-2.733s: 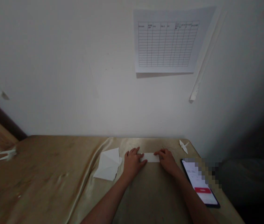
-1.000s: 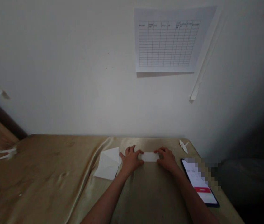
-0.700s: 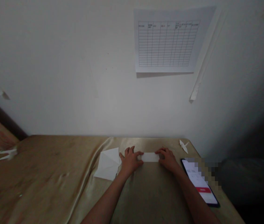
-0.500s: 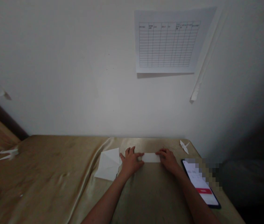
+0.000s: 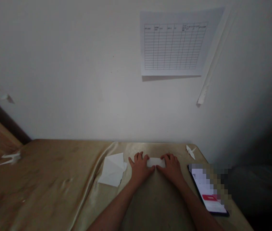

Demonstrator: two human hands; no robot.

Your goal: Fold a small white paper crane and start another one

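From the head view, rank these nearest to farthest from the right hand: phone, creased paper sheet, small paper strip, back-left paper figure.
1. Small paper strip: touching the right hand, on its left.
2. Phone: to its right.
3. Creased paper sheet: to the left, past the left hand.
4. Back-left paper figure: farthest left of the four.

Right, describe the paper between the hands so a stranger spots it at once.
On the gold-brown, cloth-covered table, find the left hand and right hand near the far edge. The small white paper rectangle lies between them, touched at both ends. Its straight-edged oblong shape sets it apart from the larger, creased white paper sheet at left.
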